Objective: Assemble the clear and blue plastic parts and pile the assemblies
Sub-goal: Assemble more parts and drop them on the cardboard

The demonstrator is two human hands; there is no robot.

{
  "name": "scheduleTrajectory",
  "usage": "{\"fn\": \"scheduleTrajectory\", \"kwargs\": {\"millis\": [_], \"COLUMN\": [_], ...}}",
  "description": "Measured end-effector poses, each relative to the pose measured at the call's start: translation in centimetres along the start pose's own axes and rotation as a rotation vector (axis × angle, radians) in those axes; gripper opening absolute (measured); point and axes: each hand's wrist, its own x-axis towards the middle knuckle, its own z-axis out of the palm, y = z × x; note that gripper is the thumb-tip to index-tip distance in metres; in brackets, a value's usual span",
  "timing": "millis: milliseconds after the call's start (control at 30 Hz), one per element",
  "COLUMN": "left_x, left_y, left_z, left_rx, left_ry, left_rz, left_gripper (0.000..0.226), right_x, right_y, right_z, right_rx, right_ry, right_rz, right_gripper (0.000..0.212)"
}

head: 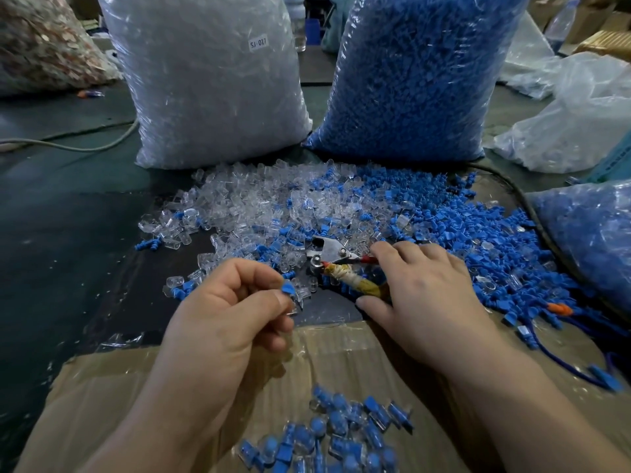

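The left hand (232,312) pinched a blue plastic plug with clear plastic cap (293,294) between thumb and fingertips. The right hand (423,295) lay on the tape-wrapped metal pliers (336,264), fingers extended, not clenched. The pile of clear-and-blue assemblies (341,435) lay on the brown cardboard sheet (345,353).

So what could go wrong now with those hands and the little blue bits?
The blue and clear piece is only pinched by the left hand, so it might slip into the loose parts. The right hand rests on the pliers; skin could get nipped. The finished pile lies by the left forearm, which might scatter it.
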Motion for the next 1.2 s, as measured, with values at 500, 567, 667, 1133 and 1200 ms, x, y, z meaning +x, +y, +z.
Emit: {"fn": "scheduleTrajectory", "kwargs": {"millis": [500,567,667,1133,1200], "left_x": [0.2,0.2,0.1,-0.2,-0.2], "left_y": [0.3,0.4,0.4,0.5,0.5], "left_z": [-0.5,-0.5,-0.5,-0.4,-0.4], "left_rx": [-0.077,-0.073,-0.065,-0.063,-0.056], "left_ry": [0.041,0.026,0.016,0.002,0.005], "left_rz": [0.123,0.142,0.156,0.208,0.216], "left_gripper": [0.014,0.013,0.013,0.012,0.012], "right_x": [-2.2,-2.2,-2.1,-2.0,-2.0], "right_y": [-0.7,-0.7,-0.8,-0.6,-0.7], "right_z": [-2.7,-2.8,-2.8,-2.4,-2.6], "right_rx": [0.398,0.358,0.342,0.307,0.312], "right_ry": [0.096,0.042,0.024,0.022,0.042], "right_rz": [-0.213,-0.243,-0.273,-0.324,-0.307], "right_gripper": [0.039,0.044,0.048,0.050,0.052]}}
